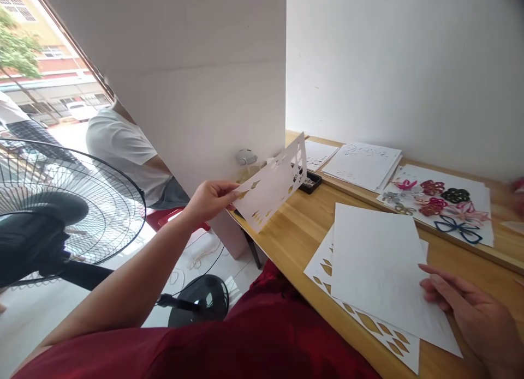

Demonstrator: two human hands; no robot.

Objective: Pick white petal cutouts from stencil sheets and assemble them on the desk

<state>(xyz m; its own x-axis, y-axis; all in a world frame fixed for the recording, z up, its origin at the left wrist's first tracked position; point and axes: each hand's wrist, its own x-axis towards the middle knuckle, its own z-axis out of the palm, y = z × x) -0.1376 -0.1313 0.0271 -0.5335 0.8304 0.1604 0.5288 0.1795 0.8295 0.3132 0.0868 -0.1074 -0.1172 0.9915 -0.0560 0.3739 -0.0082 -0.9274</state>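
Observation:
My left hand [213, 200] is closed in a pinch on the lower left edge of a white paper sheet with cut-out shapes [272, 185], raised and tilted above the table's edge. Over the right edge of a plain white sheet [374, 259] is my right hand [466, 300], its fingers loosely bent and apart with nothing visible between them. Whether its fingertips touch the paper I cannot tell. That plain sheet partly covers another sheet with leaf-shaped cut-outs [393, 335] lying on the wooden table [305, 237].
Along the wall lie a stack of cut paper [360, 163] and white sheets bearing colourful flower and bow shapes [444, 199]. A small black tray [311, 182] sits behind the raised sheet. A standing fan [45, 215] is at left; beyond it is a person in a white shirt [123, 150].

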